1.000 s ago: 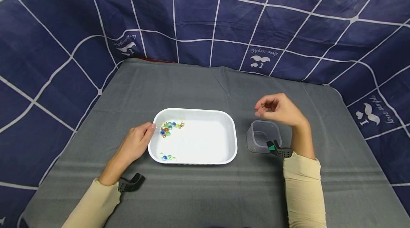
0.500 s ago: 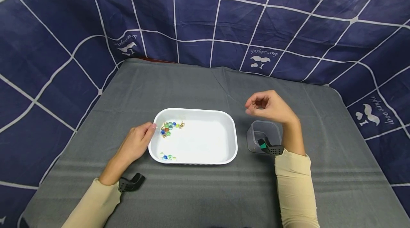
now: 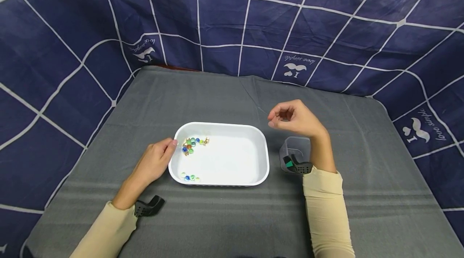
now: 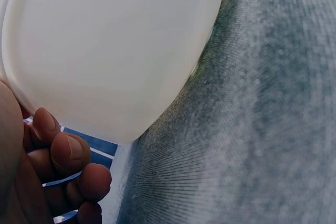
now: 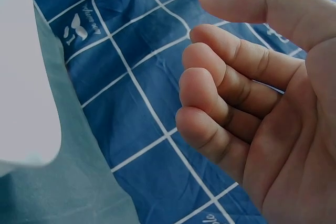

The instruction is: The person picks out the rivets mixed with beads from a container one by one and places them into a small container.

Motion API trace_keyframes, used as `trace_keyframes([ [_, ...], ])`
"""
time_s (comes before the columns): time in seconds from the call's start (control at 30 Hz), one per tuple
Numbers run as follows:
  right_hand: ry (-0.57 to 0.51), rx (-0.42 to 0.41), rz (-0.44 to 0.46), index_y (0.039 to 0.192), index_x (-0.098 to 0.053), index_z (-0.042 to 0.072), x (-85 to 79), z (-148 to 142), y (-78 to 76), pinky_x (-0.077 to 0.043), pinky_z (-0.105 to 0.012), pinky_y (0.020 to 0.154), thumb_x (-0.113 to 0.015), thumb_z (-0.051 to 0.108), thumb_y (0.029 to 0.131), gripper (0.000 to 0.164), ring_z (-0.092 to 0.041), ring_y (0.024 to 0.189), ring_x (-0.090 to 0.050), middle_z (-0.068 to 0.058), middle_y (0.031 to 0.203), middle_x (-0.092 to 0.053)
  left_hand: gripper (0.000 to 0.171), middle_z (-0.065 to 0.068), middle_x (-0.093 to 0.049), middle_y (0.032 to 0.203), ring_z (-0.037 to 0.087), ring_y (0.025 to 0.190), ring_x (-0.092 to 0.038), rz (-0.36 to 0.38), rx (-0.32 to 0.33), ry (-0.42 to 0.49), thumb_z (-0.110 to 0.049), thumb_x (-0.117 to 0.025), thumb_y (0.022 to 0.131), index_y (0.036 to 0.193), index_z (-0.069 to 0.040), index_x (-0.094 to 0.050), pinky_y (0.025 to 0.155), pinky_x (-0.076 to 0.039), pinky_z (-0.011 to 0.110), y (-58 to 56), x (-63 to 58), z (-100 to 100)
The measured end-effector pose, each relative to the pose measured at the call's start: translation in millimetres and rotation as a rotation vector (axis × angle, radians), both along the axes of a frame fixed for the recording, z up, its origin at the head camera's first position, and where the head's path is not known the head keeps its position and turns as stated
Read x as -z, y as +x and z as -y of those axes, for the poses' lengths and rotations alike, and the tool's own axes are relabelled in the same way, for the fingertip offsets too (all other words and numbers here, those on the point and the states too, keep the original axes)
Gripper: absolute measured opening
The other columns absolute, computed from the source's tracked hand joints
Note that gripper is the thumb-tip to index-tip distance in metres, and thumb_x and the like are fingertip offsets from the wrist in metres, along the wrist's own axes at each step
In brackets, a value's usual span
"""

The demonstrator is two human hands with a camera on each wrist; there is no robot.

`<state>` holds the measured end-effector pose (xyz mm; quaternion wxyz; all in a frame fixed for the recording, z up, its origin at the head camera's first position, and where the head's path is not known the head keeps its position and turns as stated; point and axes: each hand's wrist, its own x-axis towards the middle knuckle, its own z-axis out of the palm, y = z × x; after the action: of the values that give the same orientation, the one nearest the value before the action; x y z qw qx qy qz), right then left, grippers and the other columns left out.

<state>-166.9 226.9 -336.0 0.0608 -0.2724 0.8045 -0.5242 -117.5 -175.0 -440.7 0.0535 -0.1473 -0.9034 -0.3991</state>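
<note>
My left hand [image 3: 154, 160] grips the left rim of a white plastic tray [image 3: 232, 157], its thumb over the edge. In the left wrist view the fingers [image 4: 71, 153] curl beside the tray's outer wall. Glass marbles and small gold-coloured pieces [image 3: 189, 146] lie in the tray's back left part, and several more marbles [image 3: 190, 177] sit at its front left. The right hand [image 3: 299, 119] hovers above the table, just beyond the tray's back right corner. Its fingers are loosely bent, thumb apart from them in the right wrist view, with nothing between them.
A clear plastic box [image 3: 294, 145] stands to the right of the tray, partly covered by the right wrist and its black camera mount [image 3: 297, 165]. Grey cloth [image 3: 224, 221] covers the table. A blue curtain with white grid lines [image 3: 224, 20] encloses the back and sides.
My right hand has moved left and slightly away from me, from above the clear box toward the tray. The left hand, the tray and the marbles stay in place.
</note>
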Motion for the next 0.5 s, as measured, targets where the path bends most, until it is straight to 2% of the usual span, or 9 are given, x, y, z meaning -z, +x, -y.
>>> trace_keyframes([
  [0.5, -0.032, -0.050, 0.030, 0.089, -0.067, -0.009, 0.6, 20, -5.5, -0.051, -0.023, 0.065, -0.067, -0.010, 0.081, 0.008, -0.013, 0.072, -0.064, -0.006, 0.080, -0.069, 0.032, -0.002, -0.037, 0.060, 0.015, 0.054, -0.038, -0.020, -0.005, -0.014, -0.018, -0.048, 0.105, 0.075, -0.007, -0.051, 0.048, -0.029, 0.029, 0.5, -1.8, 0],
])
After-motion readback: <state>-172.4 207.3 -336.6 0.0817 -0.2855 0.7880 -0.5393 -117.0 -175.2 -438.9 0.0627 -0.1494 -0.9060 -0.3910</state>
